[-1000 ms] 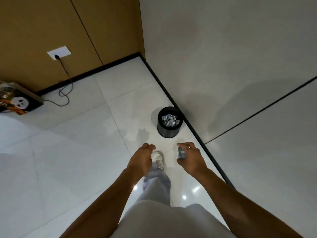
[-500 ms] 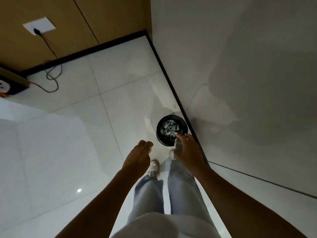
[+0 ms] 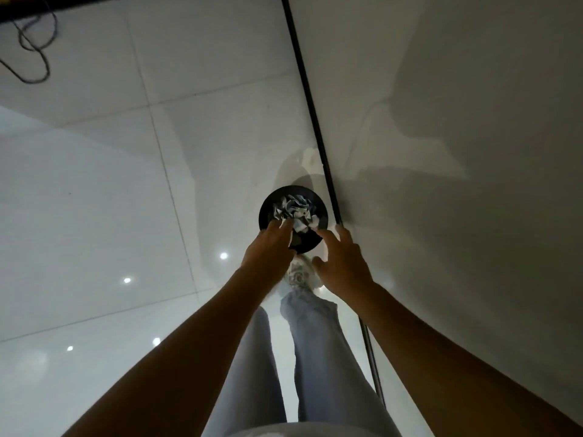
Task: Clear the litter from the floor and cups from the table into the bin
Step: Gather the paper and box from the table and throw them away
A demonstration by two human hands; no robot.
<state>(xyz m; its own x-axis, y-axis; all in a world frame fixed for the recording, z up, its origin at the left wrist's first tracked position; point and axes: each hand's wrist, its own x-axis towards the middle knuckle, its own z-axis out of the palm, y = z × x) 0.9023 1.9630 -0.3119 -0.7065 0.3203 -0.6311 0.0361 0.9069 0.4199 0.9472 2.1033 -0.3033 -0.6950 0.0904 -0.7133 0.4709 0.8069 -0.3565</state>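
Note:
A small round black bin [image 3: 266,212] stands on the white tiled floor, close to the black skirting of the wall. Crumpled grey-white litter [image 3: 295,208] fills it. My left hand [image 3: 268,250] reaches over the bin's near rim with its fingers stretched out, and I see nothing in it. My right hand [image 3: 342,263] hovers just right of the rim with its fingers spread and its palm empty. A pale crumpled piece [image 3: 303,228] lies at the near side of the bin's mouth, between the two hands.
The grey wall [image 3: 441,152] runs along the right with a black skirting strip [image 3: 310,99]. A dark cable [image 3: 34,58] loops on the floor at the top left. My legs in grey trousers [image 3: 315,357] and a pale shoe [image 3: 298,275] are below the hands.
I have come right up to the bin and both hands now reach over it. The small item my right hand held is gone from it, and its fingers have spread.

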